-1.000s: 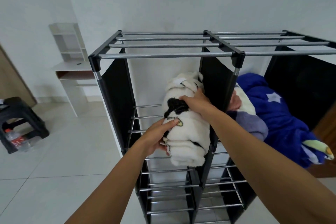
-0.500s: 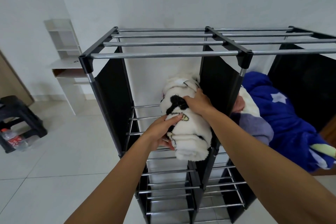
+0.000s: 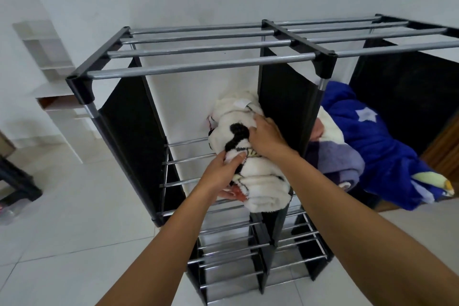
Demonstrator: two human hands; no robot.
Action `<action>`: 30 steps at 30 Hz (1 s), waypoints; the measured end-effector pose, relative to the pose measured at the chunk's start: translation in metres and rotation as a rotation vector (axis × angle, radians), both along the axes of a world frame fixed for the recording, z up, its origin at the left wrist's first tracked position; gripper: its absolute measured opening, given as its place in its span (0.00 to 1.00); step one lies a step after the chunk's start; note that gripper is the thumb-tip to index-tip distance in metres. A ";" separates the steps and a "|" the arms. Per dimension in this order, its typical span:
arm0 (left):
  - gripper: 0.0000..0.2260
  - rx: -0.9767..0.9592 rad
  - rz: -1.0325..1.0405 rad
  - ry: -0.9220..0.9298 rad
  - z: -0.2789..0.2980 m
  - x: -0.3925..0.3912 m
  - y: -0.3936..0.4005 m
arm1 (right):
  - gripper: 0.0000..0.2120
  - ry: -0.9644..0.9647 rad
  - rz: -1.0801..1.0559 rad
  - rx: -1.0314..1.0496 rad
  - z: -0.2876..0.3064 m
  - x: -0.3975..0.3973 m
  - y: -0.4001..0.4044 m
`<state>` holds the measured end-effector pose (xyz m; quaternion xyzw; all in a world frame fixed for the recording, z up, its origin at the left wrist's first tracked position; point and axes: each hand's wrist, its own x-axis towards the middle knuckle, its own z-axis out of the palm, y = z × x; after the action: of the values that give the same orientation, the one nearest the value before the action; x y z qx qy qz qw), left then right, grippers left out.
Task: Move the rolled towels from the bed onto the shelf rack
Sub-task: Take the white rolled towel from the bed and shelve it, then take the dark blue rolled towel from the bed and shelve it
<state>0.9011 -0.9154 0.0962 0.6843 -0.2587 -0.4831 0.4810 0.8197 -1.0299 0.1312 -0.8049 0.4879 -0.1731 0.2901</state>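
A rolled white towel with black patches (image 3: 263, 189) lies on the second tier of the black shelf rack (image 3: 198, 67), in its left bay against the middle divider. My left hand (image 3: 221, 174) grips the roll's near left side, thumb on top and fingers underneath. My right hand (image 3: 267, 135) presses down on the top of the roll. In the right bay sits a blue towel with white stars (image 3: 372, 146), with a lavender and cream roll (image 3: 337, 159) beside it.
The rack has chrome bars on top and lower tiers below. A white wall stands behind it. A white corner shelf unit (image 3: 49, 62) is at the left, a black stool (image 3: 17, 181) at the far left. Pale floor tiles surround the rack.
My view has shifted a little left and closer. My left hand has slid further onto the towel's side and under it. The right hand stays pressed on top.
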 end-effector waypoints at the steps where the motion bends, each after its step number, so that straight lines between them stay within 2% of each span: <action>1: 0.25 0.018 -0.003 -0.082 0.002 0.000 0.003 | 0.25 -0.002 0.005 -0.008 0.001 -0.004 0.005; 3: 0.27 0.038 -0.024 -0.437 0.005 0.003 0.010 | 0.25 -0.010 0.030 -0.031 0.003 -0.018 0.020; 5: 0.29 -0.009 0.050 -0.778 0.010 0.003 0.015 | 0.23 0.002 0.076 -0.103 0.000 -0.034 0.044; 8: 0.23 -0.192 0.171 -0.887 0.028 -0.012 0.022 | 0.22 0.077 0.135 -0.233 -0.011 -0.061 0.082; 10: 0.19 -0.293 0.194 -0.934 0.035 -0.036 0.025 | 0.21 0.108 0.100 -0.260 -0.016 -0.088 0.098; 12: 0.17 -0.405 0.174 -0.975 0.035 -0.074 0.032 | 0.20 0.096 0.020 -0.233 -0.019 -0.126 0.112; 14: 0.16 -0.540 0.064 -0.981 0.028 -0.125 0.042 | 0.18 0.103 -0.088 -0.212 -0.021 -0.174 0.131; 17: 0.13 -0.647 -0.313 -0.942 0.010 -0.207 0.057 | 0.18 0.193 -0.321 -0.190 -0.030 -0.261 0.175; 21: 0.18 -0.412 -1.145 -1.050 -0.005 -0.327 0.097 | 0.18 0.208 -0.693 -0.109 -0.054 -0.394 0.267; 23: 0.21 -0.358 -1.462 -1.094 -0.016 -0.392 0.131 | 0.18 0.158 -0.895 -0.036 -0.071 -0.455 0.329; 30: 0.14 -0.573 -2.056 -0.900 -0.063 -0.601 0.306 | 0.16 -0.013 -1.549 0.184 -0.113 -0.601 0.593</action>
<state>0.3006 -0.6096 0.0332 0.1271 -0.9408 -0.2829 -0.1370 0.2184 -0.4367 0.0178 -0.2065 0.9216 -0.2899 0.1551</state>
